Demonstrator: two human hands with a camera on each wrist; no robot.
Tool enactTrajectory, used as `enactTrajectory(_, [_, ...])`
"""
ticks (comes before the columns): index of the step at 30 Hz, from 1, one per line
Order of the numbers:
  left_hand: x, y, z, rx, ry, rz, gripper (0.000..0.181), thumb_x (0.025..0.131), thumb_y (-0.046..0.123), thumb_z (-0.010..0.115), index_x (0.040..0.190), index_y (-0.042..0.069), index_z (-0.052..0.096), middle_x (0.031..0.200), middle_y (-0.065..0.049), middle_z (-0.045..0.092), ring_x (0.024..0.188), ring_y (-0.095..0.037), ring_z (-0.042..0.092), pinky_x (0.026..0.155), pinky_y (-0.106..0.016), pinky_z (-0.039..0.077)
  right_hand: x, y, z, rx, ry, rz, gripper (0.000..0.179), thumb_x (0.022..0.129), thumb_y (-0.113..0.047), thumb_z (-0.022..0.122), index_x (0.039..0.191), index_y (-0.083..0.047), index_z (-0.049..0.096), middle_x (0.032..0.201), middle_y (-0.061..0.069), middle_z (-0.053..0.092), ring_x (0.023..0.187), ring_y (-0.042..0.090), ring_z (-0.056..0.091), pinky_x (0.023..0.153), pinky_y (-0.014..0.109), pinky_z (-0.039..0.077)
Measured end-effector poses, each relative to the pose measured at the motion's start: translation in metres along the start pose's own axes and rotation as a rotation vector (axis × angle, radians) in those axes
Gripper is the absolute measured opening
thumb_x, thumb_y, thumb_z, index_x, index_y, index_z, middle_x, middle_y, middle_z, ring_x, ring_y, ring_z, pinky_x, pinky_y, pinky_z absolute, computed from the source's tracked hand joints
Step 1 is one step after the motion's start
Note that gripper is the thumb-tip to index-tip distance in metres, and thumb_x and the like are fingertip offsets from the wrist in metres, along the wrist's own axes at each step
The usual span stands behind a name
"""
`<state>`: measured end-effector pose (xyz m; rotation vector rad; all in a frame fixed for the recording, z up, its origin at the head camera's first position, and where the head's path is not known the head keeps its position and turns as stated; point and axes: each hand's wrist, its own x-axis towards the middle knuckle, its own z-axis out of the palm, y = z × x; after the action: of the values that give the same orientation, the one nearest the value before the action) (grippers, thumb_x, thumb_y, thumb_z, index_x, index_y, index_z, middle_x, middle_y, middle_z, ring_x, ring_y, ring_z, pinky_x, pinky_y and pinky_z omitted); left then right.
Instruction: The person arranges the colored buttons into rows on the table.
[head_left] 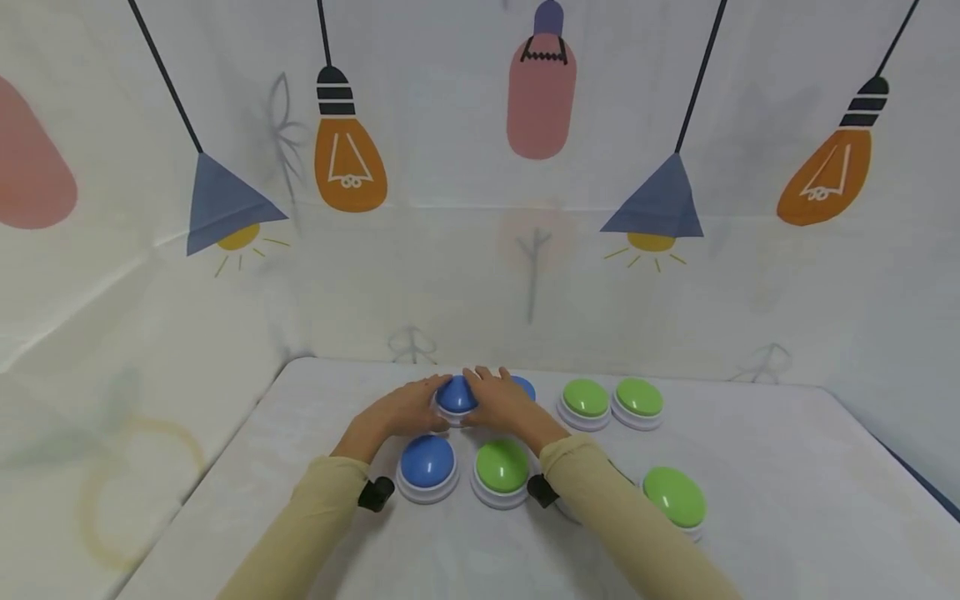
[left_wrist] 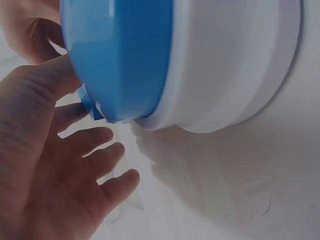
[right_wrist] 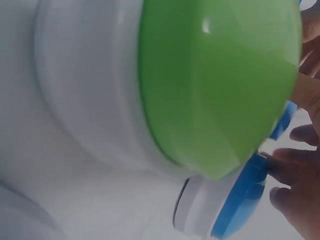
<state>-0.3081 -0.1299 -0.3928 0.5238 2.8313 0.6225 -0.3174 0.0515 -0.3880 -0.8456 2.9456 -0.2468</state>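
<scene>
A blue dome push button [head_left: 456, 395] on a white base stands between my two hands at the back of the table. My left hand [head_left: 408, 407] holds its left side, thumb at the front and fingers round toward the back. On the opposite side my right hand [head_left: 504, 407] holds it the same way, fingertips near its top. Behind the right hand another blue button [head_left: 525, 386] is partly hidden. In the left wrist view a nearer blue button [left_wrist: 120, 60] covers part of the grip; a green button [right_wrist: 220, 85] does so in the right wrist view.
In front of the hands sit a blue button [head_left: 427, 462] and a green button [head_left: 502, 467]. Two green buttons [head_left: 586, 398] stand at the back right. Beside the right sleeve is another green button [head_left: 675, 497]. A patterned curtain [head_left: 450, 275] hangs behind the white table [head_left: 772, 467].
</scene>
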Motion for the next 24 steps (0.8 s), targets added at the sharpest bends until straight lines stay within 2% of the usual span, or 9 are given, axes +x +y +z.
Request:
enactTrajectory(8, [0.002,-0.003,0.003,0.032,0.026,0.025,0.076,0.079,0.028,0.07,0.143,0.012,0.033,0.131,-0.015,0.052,0.12,-0.031,0.049,0.099,-0.047,0.038,0.009,-0.001,0.006,0.011,-0.026,0.017,0.075,0.083,-0.038,0.066,0.142,-0.003,0.033,0.136,0.016,0.047,0.128,0.027,0.041,0.112,0.049,0.012])
enactTrajectory(18, [0.001,-0.002,0.003,0.053,0.023,0.034,0.074,0.08,0.027,0.069,0.143,0.011,0.033,0.129,-0.016,0.053,0.118,-0.031,0.051,0.099,-0.046,0.039,0.013,0.001,0.008,0.013,-0.031,0.019,0.075,0.083,-0.037,0.067,0.141,-0.003,0.034,0.136,0.015,0.047,0.129,0.025,0.04,0.113,0.048,0.012])
enactTrajectory(24, [0.001,-0.001,0.003,0.017,0.015,0.037,0.075,0.08,0.026,0.07,0.144,0.01,0.033,0.13,-0.016,0.053,0.118,-0.029,0.051,0.099,-0.046,0.039,0.009,0.002,0.006,0.018,-0.008,-0.011,0.074,0.082,-0.036,0.068,0.139,-0.002,0.037,0.134,0.014,0.05,0.127,0.025,0.042,0.112,0.049,0.012])
